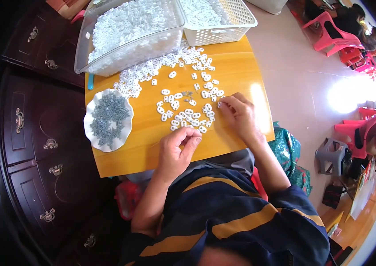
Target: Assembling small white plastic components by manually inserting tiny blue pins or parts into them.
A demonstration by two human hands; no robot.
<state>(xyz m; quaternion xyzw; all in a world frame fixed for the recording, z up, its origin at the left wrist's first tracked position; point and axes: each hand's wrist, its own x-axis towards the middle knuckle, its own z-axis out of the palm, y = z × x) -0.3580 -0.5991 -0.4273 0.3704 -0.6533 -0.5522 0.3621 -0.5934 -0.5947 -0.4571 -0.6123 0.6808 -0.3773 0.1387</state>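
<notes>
Small white plastic pieces, each with two dark holes (183, 116), lie scattered over the middle of the wooden table (152, 150). At the near edge of this group, my left hand (177, 150) is closed, thumb and index finger pinched; what they hold, if anything, is too small to make out. My right hand (241, 115) pinches a small white plastic piece (220, 104) at the right of the group. Several thin grey metal pins or screws (188, 94) lie among the pieces. More fill a white scalloped dish (127, 126) on the left.
At the far side stand a clear plastic bin (81, 57) and a cream perforated basket (223, 33), both heaped with white pieces. Loose pieces (152, 66) spill before them. Dark wooden drawers (23, 115) border the left. Pink chairs (330, 33) and a grey stool (331, 153) stand right.
</notes>
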